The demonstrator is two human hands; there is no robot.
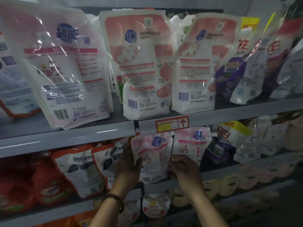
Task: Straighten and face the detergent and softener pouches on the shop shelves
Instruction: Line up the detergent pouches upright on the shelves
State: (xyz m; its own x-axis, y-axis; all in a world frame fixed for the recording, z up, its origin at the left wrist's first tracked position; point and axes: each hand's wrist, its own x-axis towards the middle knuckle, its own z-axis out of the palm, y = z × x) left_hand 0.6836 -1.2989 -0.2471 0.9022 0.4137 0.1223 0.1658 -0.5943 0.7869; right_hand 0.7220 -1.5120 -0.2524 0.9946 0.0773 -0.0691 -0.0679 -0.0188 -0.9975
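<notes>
Left hand (129,168), right hand (184,169) gripping pink pouch (155,158) edges, some fingers hidden, print blurred

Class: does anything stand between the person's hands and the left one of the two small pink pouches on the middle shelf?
Nothing visible does. The left hand holds the left edge of the pink pouch, and the right hand pinches its right edge. The orange-trimmed pouch stands beside it, not in front.

Orange-edged white pouches (101,159) crowd the left of the small pink-and-white plastic pouch (154,154), and a second pink pouch (191,143) crowds its right. The left hand (129,167) and right hand (183,169) fill both narrow gaps. Above, the grey metal shelf edge (98,133) and red price tag (172,124) overhang the tops. The near side is open.
</notes>
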